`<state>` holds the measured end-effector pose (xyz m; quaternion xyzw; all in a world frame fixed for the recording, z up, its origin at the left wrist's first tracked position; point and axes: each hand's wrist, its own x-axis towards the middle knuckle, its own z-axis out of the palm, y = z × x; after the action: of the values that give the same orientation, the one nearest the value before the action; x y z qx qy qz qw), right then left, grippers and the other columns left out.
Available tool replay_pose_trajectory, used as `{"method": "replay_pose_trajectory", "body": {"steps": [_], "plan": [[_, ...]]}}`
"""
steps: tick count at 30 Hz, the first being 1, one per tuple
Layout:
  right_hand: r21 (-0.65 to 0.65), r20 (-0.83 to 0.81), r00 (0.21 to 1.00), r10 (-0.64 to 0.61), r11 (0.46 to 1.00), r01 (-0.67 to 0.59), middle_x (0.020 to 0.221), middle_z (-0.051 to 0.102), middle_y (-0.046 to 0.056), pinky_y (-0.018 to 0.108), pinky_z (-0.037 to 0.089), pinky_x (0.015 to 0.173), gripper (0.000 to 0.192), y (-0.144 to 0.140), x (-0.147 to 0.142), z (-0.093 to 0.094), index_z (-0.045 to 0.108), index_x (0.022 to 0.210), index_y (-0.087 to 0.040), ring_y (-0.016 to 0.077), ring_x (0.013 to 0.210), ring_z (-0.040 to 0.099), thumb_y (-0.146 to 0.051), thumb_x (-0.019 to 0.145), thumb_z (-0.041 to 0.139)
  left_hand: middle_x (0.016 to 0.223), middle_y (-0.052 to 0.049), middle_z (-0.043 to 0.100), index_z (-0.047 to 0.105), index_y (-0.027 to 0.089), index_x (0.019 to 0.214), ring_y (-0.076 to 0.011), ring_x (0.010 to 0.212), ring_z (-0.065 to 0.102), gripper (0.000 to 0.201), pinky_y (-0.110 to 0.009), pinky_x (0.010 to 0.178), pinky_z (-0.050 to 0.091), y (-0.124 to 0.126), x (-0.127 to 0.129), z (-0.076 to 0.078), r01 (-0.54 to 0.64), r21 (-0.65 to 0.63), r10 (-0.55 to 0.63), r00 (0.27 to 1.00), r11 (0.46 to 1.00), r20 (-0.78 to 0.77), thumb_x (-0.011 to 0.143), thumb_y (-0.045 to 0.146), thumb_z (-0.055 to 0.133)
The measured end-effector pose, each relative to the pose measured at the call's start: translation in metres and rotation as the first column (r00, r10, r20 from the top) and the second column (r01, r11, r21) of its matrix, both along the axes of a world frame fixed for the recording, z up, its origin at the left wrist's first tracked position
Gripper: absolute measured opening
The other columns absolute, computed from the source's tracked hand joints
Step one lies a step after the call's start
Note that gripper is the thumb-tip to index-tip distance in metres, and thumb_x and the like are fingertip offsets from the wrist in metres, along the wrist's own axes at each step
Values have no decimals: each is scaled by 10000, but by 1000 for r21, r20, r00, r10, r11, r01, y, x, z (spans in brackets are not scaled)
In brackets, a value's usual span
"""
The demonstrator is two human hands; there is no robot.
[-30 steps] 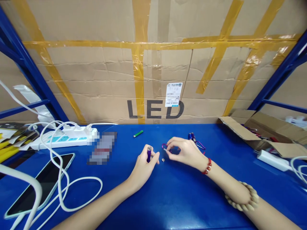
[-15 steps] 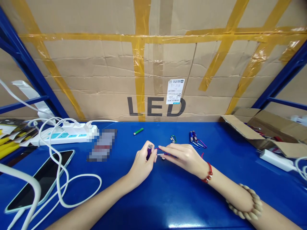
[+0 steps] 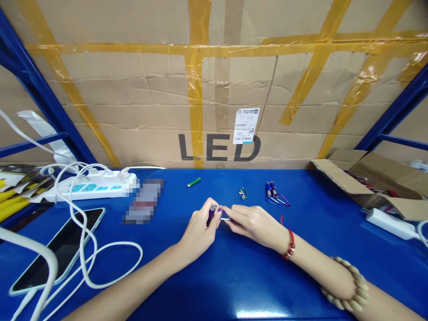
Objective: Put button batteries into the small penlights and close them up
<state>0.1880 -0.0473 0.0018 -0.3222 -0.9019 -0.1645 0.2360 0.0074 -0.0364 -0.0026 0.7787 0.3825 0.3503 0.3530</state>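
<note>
My left hand [image 3: 199, 229] is wrapped round a small purple flashlight [image 3: 210, 216] with a silver end pointing up. Close against it, my right hand [image 3: 254, 223] pinches a purple carabiner clip [image 3: 225, 219] between thumb and fingertips; the fingers hide much of the clip. Whether the clip is joined to the flashlight cannot be made out. Beyond the hands lie a green flashlight tube [image 3: 194, 182] and a green carabiner [image 3: 244, 193] with small metal parts. To their right, a blue flashlight [image 3: 268, 191] and a purple flashlight [image 3: 273, 190] lie side by side with clips attached.
At the left are a white power strip [image 3: 96, 189], looping white cables [image 3: 133, 244], a phone [image 3: 60, 249] and a blurred flat item [image 3: 143, 203]. An open cardboard box [image 3: 344, 183] and a white adapter [image 3: 391, 224] sit at the right. A taped carton [image 3: 150, 98] walls off the back.
My right hand has come in closer to the left one, bringing the clip up against the purple flashlight. The view has shifted slightly.
</note>
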Motion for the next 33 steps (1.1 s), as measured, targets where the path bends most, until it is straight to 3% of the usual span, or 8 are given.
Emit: {"method": "replay_pose_trajectory", "body": {"steps": [8, 19, 22, 25, 28, 33], "plan": [[13, -48, 998, 29, 1000, -28, 665, 492, 20, 226, 330, 493, 267, 1, -2, 0, 568, 911, -91, 94, 551, 441, -238, 946, 348, 588, 38, 429, 318, 177, 719, -83, 517, 389, 227, -194, 521, 303, 0, 1, 1, 26, 20, -27, 999, 999, 30, 904, 300, 365], [-66, -92, 996, -18, 998, 12, 630, 455, 12, 239, 336, 510, 252, -2, -3, -2, 592, 843, -96, 101, 546, 408, -220, 926, 390, 605, 36, 460, 349, 170, 739, -84, 544, 416, 230, -202, 550, 316, -3, 3, -1, 58, 2, -58, 998, 998, 33, 917, 316, 355], [-5, -130, 991, -32, 999, 32, 657, 493, 21, 231, 358, 522, 227, -2, -1, 0, 591, 888, -86, 101, 569, 442, -212, 920, 405, 611, 43, 436, 330, 174, 765, -87, 548, 396, 236, -209, 553, 315, -6, 4, -1, 40, -46, -38, 999, 998, 28, 902, 357, 388], [57, -223, 974, -31, 997, 44, 684, 519, 31, 219, 392, 552, 207, -1, 1, 2, 585, 945, -69, 102, 597, 477, -206, 911, 433, 656, 33, 448, 338, 177, 836, -98, 587, 402, 240, -228, 603, 329, -9, 3, -3, 110, -76, -108, 994, 991, 31, 937, 387, 283], [86, -293, 956, -20, 995, 47, 677, 513, 30, 217, 406, 555, 194, -2, 1, 3, 577, 977, -54, 98, 587, 470, -186, 897, 461, 710, 19, 464, 330, 180, 864, -104, 617, 414, 249, -245, 639, 333, -8, 1, -6, 129, -44, -129, 992, 991, 0, 956, 373, 203], [88, -313, 950, 9, 996, 19, 736, 546, 51, 216, 427, 584, 198, -4, -2, 1, 559, 1018, -46, 102, 634, 497, -173, 882, 493, 729, 22, 479, 338, 191, 931, -111, 643, 456, 176, -247, 646, 342, -6, 1, -8, 132, -28, -134, 988, 991, -77, 947, 346, 256]]}}
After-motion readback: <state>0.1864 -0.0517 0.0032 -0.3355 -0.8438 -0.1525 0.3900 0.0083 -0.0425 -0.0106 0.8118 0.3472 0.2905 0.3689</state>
